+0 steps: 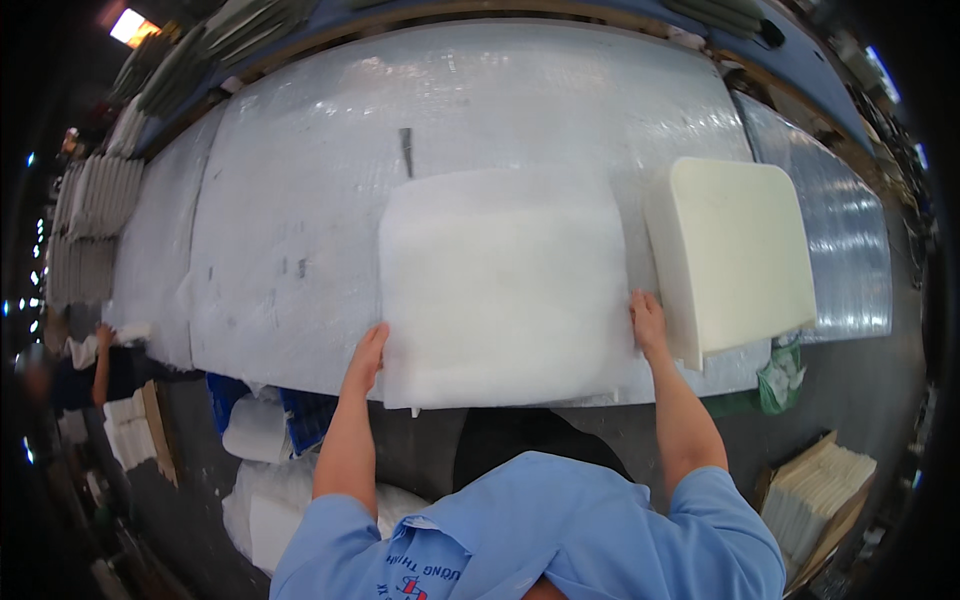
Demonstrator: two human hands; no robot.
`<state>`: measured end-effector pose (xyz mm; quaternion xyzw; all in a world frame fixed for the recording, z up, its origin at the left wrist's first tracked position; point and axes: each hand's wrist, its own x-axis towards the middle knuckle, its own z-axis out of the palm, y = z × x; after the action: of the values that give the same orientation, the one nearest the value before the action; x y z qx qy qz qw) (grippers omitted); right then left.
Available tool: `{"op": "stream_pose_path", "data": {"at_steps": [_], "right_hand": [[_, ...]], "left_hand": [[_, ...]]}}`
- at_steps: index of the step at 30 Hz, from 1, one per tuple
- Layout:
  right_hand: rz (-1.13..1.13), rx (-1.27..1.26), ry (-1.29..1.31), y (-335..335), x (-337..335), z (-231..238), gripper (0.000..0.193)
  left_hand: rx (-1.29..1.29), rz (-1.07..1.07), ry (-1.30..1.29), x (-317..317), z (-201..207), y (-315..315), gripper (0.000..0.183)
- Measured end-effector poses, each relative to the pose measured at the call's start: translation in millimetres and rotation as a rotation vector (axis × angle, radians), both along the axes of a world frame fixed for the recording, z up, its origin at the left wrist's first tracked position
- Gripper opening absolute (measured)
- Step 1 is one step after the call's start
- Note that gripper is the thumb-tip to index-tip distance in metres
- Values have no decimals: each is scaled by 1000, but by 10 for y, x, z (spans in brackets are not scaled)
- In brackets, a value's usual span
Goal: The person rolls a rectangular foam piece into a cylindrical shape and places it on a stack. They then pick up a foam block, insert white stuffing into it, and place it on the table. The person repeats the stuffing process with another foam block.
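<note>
A square cushion (505,290) covered in soft white wadding lies in front of me at the near edge of the table; the core looks faintly cream through it. At its left side edge is my left hand (368,357), fingers pressed together against the wadding. My right hand (648,320) grips the opposite side edge, its fingers curled. Just right of that hand sits a bare cream foam cushion (745,255) with rounded far corners and a thick side wall. The undersides of both cushions are hidden.
Plastic film wraps the wide table (300,210), with a dark mark beyond the cushion. Stacked pads (95,225) stand far left, where another person (105,355) works. Below are a blue crate (305,415), white padding (280,525), a green bag (780,380) and stacked foam sheets (820,500).
</note>
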<state>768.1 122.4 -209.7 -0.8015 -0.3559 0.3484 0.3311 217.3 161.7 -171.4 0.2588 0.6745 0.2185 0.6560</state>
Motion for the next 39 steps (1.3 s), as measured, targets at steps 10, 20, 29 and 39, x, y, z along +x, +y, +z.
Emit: {"op": "stream_pose_path", "data": {"at_steps": [10, 20, 29, 39], "right_hand": [[-99, 69, -275, 254, -544, 305, 30], [-153, -45, -273, 535, -660, 234, 38], [-244, 46, -215, 566, -527, 23, 40], [-239, -39, -206, 611, -433, -200, 37]], "left_hand": [[219, -19, 342, 100, -58, 550, 29], [228, 114, 296, 501, 40, 815, 38], [378, 98, 760, 406, -339, 844, 43], [398, 170, 767, 427, -545, 788, 44]]}}
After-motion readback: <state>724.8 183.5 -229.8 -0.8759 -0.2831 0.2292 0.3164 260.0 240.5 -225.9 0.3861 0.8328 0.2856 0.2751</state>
